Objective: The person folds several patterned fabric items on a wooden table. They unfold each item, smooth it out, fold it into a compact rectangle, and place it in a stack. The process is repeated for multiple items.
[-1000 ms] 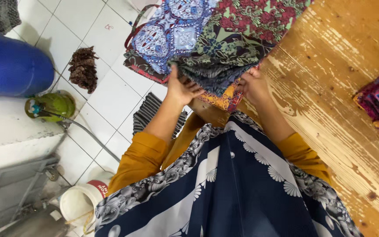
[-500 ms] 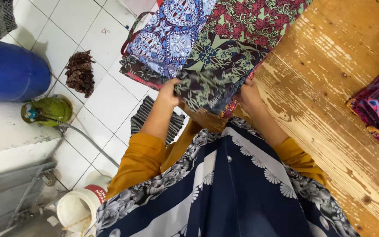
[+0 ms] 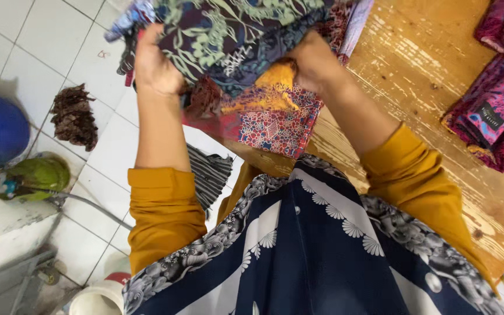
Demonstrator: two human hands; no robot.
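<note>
With both hands gripping it, the stack of patterned cloths [image 3: 246,64] sits high at the frame's upper centre, over the near edge of the wooden table [image 3: 415,116]. My left hand [image 3: 156,61] clamps the stack's left side; my right hand [image 3: 316,61] closes on its right. I judge this as mid-gather: squaring the bundle. Next I need an even two-handed grip, as lower layers sag. More folded cloth [image 3: 491,116] lies at right.

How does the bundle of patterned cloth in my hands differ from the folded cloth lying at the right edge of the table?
The cloth bundle is gripped by the left hand and the right hand; the folded cloth lies untouched on the wooden table. The bundle is bunched and mostly dark blue, green and orange; the folded cloth lies flat and is magenta and blue. Both are busy printed fabrics.
</note>
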